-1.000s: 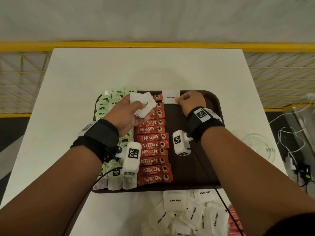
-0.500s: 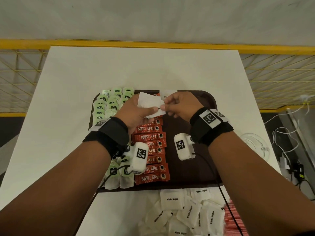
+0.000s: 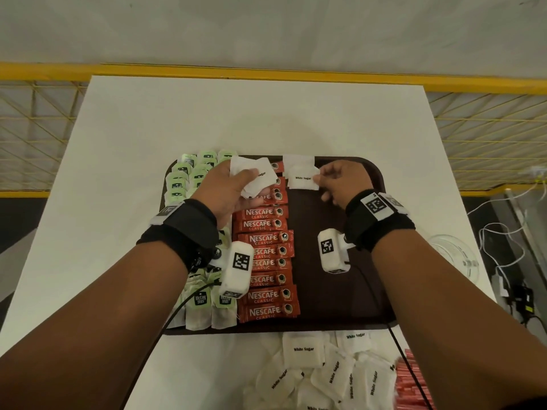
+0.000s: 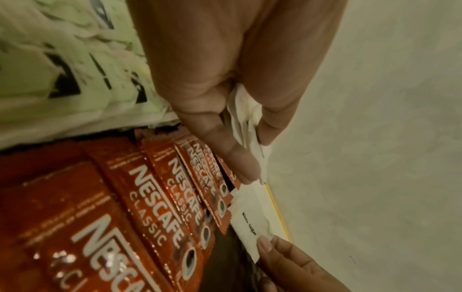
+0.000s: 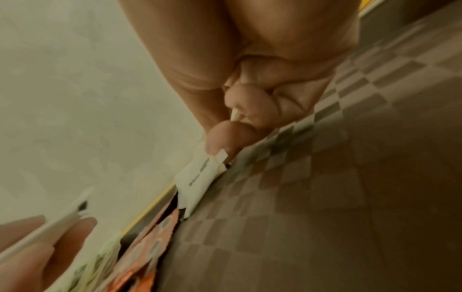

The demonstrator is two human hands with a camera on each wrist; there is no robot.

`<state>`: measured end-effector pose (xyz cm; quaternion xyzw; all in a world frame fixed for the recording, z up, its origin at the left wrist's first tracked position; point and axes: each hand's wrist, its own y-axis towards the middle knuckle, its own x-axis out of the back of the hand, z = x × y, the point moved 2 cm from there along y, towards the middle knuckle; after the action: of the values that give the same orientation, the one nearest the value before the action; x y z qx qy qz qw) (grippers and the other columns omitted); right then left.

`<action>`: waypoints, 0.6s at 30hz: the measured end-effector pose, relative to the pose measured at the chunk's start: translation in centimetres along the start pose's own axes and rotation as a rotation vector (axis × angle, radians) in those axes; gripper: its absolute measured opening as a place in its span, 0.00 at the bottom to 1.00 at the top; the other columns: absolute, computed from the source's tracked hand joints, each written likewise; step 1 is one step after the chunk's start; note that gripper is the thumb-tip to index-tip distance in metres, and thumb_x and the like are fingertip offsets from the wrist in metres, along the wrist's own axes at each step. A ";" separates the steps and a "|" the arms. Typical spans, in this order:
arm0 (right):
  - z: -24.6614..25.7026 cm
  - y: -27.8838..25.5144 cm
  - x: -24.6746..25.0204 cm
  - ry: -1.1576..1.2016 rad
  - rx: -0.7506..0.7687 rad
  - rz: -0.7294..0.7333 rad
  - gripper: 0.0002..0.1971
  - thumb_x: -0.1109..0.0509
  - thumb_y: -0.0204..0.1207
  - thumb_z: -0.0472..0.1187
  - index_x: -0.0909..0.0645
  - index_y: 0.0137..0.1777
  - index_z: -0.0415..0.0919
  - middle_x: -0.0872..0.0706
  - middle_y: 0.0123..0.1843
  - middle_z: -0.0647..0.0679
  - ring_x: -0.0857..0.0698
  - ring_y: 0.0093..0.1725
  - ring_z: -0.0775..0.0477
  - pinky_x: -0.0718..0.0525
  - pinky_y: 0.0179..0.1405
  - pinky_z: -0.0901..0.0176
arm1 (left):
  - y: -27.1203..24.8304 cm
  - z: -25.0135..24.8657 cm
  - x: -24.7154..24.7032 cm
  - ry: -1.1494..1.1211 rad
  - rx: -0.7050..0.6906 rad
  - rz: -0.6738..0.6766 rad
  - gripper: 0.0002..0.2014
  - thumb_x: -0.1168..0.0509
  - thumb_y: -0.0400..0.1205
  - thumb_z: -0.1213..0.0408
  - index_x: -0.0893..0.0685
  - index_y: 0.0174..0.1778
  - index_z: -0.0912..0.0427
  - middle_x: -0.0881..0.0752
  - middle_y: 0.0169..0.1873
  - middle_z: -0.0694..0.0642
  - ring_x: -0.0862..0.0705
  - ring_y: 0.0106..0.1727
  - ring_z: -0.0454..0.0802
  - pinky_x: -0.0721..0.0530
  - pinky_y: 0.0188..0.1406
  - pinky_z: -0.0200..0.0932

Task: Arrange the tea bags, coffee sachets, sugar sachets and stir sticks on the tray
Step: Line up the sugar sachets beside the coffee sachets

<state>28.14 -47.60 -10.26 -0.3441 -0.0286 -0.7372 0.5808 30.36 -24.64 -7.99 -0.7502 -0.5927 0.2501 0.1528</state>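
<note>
Now right hand point(image 3: 343, 180) pinches one sugar sachet point(image 3: 302, 178), moved apart; left hand point(image 3: 228, 190) grips stack point(image 3: 254, 176).

Both forearms reach forward, each wrist wrapped in a black band; the left hand point(image 3: 228, 187) is curled, thumb on top, fingers beneath, clamping a small stack of white sugar sachets point(image 3: 254, 177); the right hand point(image 3: 343, 182) pinches the edge of one White Sugar sachet point(image 3: 302, 178) between thumb and forefinger, remaining fingers tucked under.

Coffee sachets point(image 3: 268, 253) in column, tea bags point(image 3: 189, 179) beside.
</note>
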 end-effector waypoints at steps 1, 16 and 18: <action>-0.1 0.2 -0.1 -0.026 -0.004 -0.006 0.06 0.26 0.78 0.44 0.17 0.51 0.44 0.11 0.41 0.49 0.16 0.26 0.56 0.22 0.27 0.65 | 0.0 0.0 0.1 -0.003 0.005 0.003 0.12 0.35 0.86 0.66 0.22 0.65 0.58 0.11 0.54 0.63 0.08 0.49 0.55 0.09 0.38 0.43; 2.5 -1.6 -0.8 -0.060 0.107 0.044 0.17 0.30 0.77 0.58 0.17 0.50 0.44 0.12 0.44 0.50 0.16 0.37 0.53 0.15 0.38 0.59 | -0.1 0.7 -0.4 0.036 0.033 0.098 0.16 0.38 0.86 0.71 0.24 0.70 0.61 0.13 0.60 0.62 0.10 0.56 0.58 0.09 0.35 0.41; 2.9 -2.9 -1.4 0.018 0.121 0.190 0.13 0.26 0.76 0.52 0.16 0.51 0.44 0.11 0.43 0.50 0.15 0.35 0.56 0.17 0.32 0.66 | -0.1 0.7 -0.8 0.056 0.013 0.098 0.16 0.36 0.85 0.71 0.23 0.69 0.61 0.14 0.61 0.61 0.12 0.58 0.57 0.09 0.38 0.42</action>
<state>27.12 -44.22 -7.75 -0.3028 -0.0349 -0.6788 0.6680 29.73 -25.41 -8.37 -0.7841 -0.5490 0.2398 0.1617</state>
